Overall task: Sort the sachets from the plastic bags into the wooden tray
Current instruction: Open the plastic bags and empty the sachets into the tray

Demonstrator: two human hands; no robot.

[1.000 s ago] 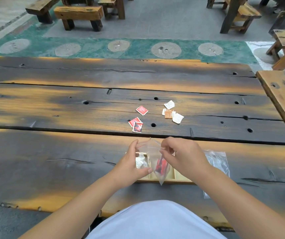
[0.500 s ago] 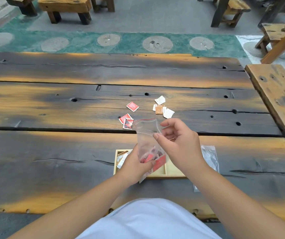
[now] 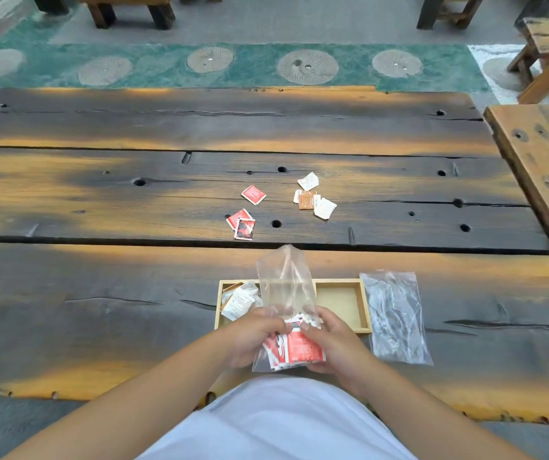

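Left hand (image 3: 253, 336) and right hand (image 3: 336, 343) clamped on crinkly clear bag (image 3: 284, 293) (red sachets (image 3: 301, 348) inside), over wooden tray (image 3: 339, 302)

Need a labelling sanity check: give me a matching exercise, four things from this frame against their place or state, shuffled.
Things:
1. clear bag with red sachets
2. empty plastic bag
3. white sachets in the tray
4. brown sachet

Places or states:
A. lying flat on the table, right of the wooden tray
B. in the tray's left compartment
C. held by the left hand and right hand
D. out on the middle plank, among loose white sachets

Pairs: 1-C, 2-A, 3-B, 4-D
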